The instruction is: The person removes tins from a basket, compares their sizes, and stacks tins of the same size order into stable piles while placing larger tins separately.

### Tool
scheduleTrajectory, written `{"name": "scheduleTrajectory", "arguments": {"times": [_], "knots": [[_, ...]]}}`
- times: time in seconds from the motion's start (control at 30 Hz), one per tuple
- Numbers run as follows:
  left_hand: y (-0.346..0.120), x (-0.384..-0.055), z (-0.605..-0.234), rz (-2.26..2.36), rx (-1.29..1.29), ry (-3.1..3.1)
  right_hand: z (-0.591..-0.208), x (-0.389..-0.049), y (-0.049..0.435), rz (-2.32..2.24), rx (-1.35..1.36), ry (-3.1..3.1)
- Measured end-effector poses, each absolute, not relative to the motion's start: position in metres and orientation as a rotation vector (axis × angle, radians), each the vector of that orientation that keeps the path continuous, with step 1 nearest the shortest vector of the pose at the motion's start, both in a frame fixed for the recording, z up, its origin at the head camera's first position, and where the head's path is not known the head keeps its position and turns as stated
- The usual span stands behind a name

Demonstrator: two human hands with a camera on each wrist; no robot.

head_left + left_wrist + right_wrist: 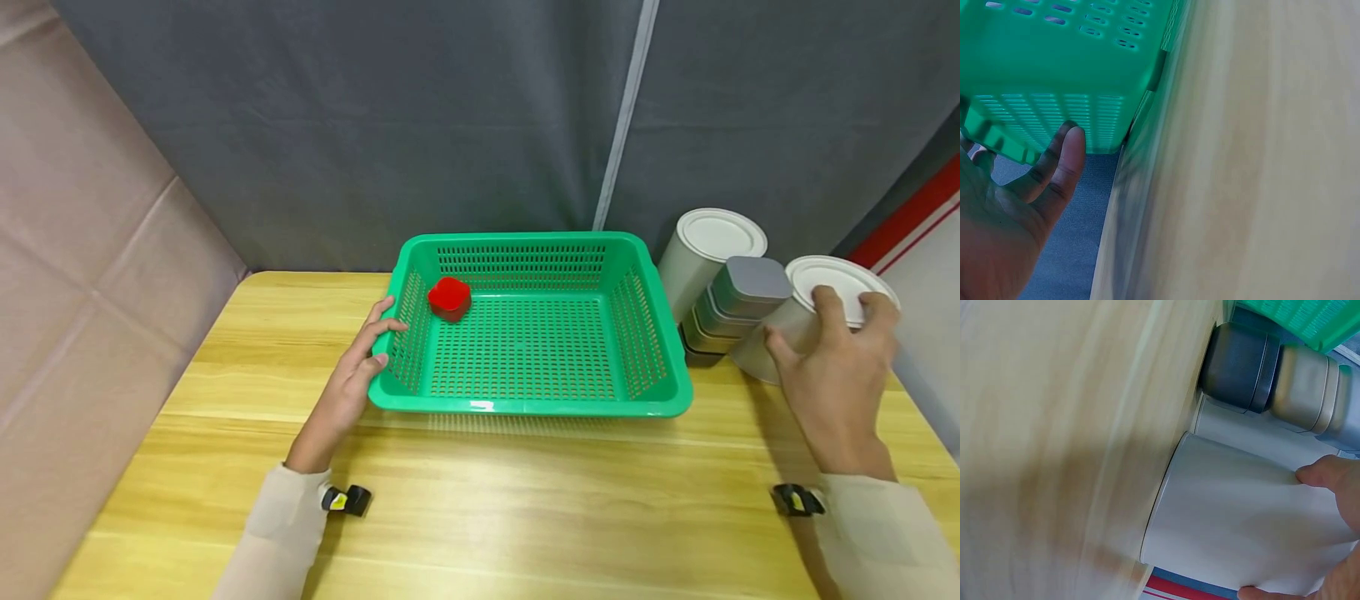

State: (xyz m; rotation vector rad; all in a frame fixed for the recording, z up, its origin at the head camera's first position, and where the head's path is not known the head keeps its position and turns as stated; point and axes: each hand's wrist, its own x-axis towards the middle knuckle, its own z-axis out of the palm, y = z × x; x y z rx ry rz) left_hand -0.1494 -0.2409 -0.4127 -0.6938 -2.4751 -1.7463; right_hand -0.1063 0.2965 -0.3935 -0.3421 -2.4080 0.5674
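Observation:
A green perforated plastic basket [517, 354] sits on the wooden table, with a small red piece [450, 298] of scalloped outline inside near its left wall. My left hand [348, 379] holds the basket's left rim, some fingers hooked over it. The left wrist view catches other fingers [1063, 159] outside the side wall. Over at the far right, my right hand [843, 375] grips a white lidded canister [843, 283] from above. Its thumb [1319, 474] presses one side of the canister wall, with a fingertip at the opposite side. The canister stands upright on the table.
Between basket and gripped canister stands a stack of several small rounded lidded boxes [750, 287], grey on top and dark at the bottom. A second white canister [705, 250] stands behind it. A grey curtain [450, 125] hangs along the table's back edge.

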Motion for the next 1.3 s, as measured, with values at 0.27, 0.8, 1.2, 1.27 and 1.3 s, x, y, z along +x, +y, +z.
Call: {"name": "scheduleTrajectory", "arguments": {"times": [0.27, 0.8, 1.2, 1.27, 1.3], "knots": [[-0.240, -0.149, -0.412, -1.753, -0.687, -2.475, -0.392, -0.105, 0.293, 0.546, -0.391, -2.442], [-0.241, -0.149, -0.414, -1.753, -0.688, -2.480, -0.348, -0.075, 0.278, 0.369, -0.399, -2.467], [-0.240, -0.150, -0.413, -1.766, -0.690, -2.470, -0.312, -0.067, 0.238, 0.381, -0.187, -2.327], [-0.240, -0.150, -0.414, -1.766, -0.689, -2.470, -0.308, -0.069, 0.231, 0.414, -0.116, -2.281], [-0.240, -0.150, -0.414, -1.766, -0.690, -2.469, -0.306, -0.071, 0.228, 0.423, -0.087, -2.264]]}}
